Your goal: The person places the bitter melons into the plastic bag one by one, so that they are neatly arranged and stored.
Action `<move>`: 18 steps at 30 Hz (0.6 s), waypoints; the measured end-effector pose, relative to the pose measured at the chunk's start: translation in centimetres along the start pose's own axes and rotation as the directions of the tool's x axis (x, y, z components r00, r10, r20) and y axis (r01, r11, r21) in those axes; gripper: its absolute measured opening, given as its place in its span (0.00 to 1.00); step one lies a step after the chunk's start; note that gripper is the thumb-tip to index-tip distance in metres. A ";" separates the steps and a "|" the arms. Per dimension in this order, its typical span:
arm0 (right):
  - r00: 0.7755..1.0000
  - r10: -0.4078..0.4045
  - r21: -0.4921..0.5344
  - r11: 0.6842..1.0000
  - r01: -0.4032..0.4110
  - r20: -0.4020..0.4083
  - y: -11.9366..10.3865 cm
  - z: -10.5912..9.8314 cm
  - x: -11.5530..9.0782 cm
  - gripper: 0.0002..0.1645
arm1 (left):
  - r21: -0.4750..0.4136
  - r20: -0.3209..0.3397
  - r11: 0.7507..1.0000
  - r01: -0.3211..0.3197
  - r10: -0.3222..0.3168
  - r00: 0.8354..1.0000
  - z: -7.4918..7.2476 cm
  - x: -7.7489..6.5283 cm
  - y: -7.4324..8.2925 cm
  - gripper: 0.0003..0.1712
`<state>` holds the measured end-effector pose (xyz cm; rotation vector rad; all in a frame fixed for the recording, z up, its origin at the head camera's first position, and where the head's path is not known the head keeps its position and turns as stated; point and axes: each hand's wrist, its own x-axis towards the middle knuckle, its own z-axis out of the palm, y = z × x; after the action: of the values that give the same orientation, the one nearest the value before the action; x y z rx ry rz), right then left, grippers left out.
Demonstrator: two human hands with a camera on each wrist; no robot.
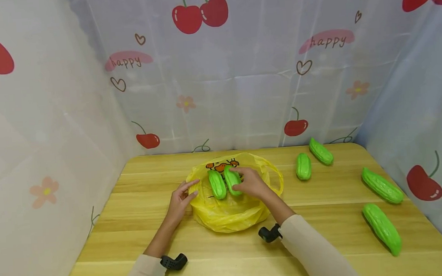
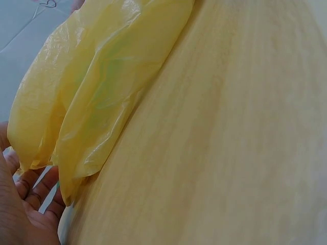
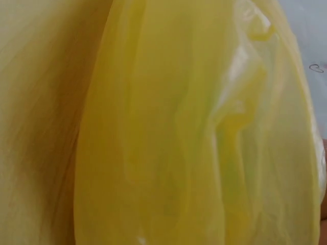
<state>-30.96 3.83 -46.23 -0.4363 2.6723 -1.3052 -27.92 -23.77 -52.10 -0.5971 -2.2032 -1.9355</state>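
In the head view my right hand [image 1: 252, 182] reaches into a yellow plastic bag [image 1: 227, 221] and holds a bright green, ridged toy bitter melon [image 1: 231, 180] between thumb and fingers. Just left of it, a second bitter melon [image 1: 217, 184] lies inside the bag. My left hand [image 1: 179, 200] is at the bag's left rim, its fingers extended and touching the plastic. The left wrist view shows that hand [image 2: 30, 204] with loosely bent fingers against the bag's edge [image 2: 97, 102]. Yellow plastic [image 3: 168, 127] fills most of the right wrist view and covers most of that hand.
Several more bitter melons lie on the wooden table [image 1: 222, 270] to the right: one upright near the bag [image 1: 303, 166], one behind it [image 1: 321, 151], and others by the right edge [image 1: 382, 185]. A printed curtain [image 1: 241, 102] stands behind the table and along its sides.
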 end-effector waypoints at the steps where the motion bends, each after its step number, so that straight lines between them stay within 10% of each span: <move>1: 1.000 -0.001 -0.006 1.000 0.001 -0.001 0.0 0.0 0.1 0.38 | 0.002 -0.002 1.000 -0.006 0.006 1.000 0.0 0.0 0.0 0.22; 18: 1.000 -0.002 -0.017 1.000 0.003 0.011 0.6 0.8 1.0 0.38 | 0.013 -0.003 1.000 0.015 -0.015 1.000 -0.3 0.4 -2.9 0.23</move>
<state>-31.88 3.28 -47.20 -0.4476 2.6764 -1.2782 -29.47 -24.28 -54.60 -0.5770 -2.2237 -1.9261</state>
